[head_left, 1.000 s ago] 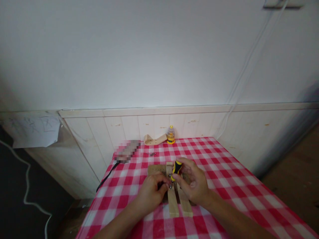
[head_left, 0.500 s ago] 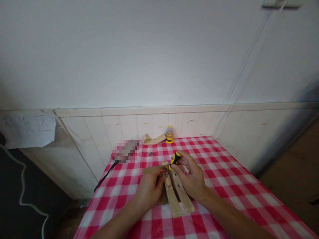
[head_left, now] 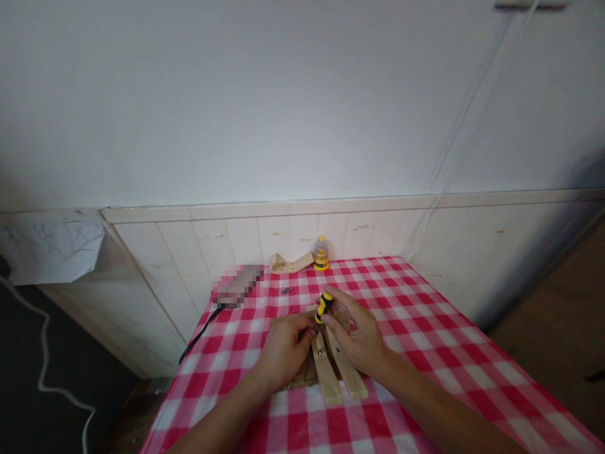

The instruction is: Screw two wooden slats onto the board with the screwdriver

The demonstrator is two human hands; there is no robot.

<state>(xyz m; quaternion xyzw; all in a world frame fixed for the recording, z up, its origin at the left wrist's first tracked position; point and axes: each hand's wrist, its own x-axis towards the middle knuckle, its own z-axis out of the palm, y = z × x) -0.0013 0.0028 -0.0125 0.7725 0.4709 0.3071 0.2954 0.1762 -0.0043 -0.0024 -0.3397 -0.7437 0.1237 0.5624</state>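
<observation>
My right hand [head_left: 362, 334] grips a short yellow-and-black screwdriver [head_left: 324, 305], its handle near upright and leaning slightly right. The screwdriver's tip points down at a pale curved wooden piece [head_left: 326, 378], close to my left fingertips. My left hand [head_left: 286, 350] is closed in a pinch at that piece's upper left edge; what lies between the fingers is hidden. A screw head [head_left: 320, 352] shows on this piece. Just right of it lies a second, similar wooden piece [head_left: 352, 378], partly under my right hand. Both rest on a brown board [head_left: 302, 376].
A red-and-white checked cloth [head_left: 406, 315] covers the table. Near the wall stand a curved wooden part [head_left: 292, 265] and a clear bottle-shaped container with yellow base [head_left: 321, 255]. Several small metal pieces [head_left: 286, 291] lie before them. A blurred-out object [head_left: 241, 287] with a black strap [head_left: 201, 334] is left.
The screwdriver has moved left and become more upright, its tip now beside my left fingertips. My right hand has shifted slightly left with it. My left hand stays almost in place.
</observation>
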